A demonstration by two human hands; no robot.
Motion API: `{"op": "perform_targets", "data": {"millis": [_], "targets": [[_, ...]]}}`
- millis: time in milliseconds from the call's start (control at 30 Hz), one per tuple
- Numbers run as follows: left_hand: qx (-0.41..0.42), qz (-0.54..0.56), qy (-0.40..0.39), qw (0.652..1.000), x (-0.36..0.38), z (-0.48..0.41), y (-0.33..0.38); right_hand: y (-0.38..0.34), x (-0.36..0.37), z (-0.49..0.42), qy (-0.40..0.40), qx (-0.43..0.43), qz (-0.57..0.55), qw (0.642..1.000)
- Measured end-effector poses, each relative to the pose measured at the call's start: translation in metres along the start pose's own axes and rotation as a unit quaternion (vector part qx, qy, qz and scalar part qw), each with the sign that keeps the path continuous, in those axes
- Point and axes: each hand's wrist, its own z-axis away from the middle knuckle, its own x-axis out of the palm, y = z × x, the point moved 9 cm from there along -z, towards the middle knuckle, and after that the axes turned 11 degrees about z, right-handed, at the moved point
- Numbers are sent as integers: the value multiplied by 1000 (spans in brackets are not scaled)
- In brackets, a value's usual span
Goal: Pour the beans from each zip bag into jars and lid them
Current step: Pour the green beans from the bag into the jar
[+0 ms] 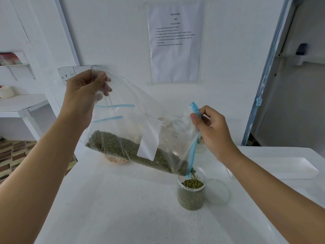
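A clear zip bag (139,120) with a blue zip strip hangs tilted over the white table, green beans heaped along its lower edge. My left hand (82,95) grips the bag's raised bottom corner at the upper left. My right hand (211,127) pinches the blue zip end at the right. Green beans stream from the bag's low open corner into a clear jar (191,191), which stands upright on the table and is mostly full. The jar's clear lid (218,192) lies flat beside it on the right.
Behind the bag, another bag of orange-yellow grains (116,159) lies on the white table (123,208); other empty bags with blue strips show through the plastic. A white tray (274,166) sits at the right. An instruction sheet (175,43) hangs on the wall.
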Motion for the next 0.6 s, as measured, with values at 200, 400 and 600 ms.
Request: {"op": "perform_targets", "data": {"millis": [200, 400, 600], "targets": [[2, 3, -5, 1000, 1, -1, 1, -1, 1, -1, -16, 2, 12, 1000], [3, 6, -10, 1000, 3, -1, 1, -2, 1, 0, -15, 1, 23, 1000], [-2, 16, -14, 1000, 3, -2, -1, 0, -3, -1, -7, 11, 21, 1000]]}}
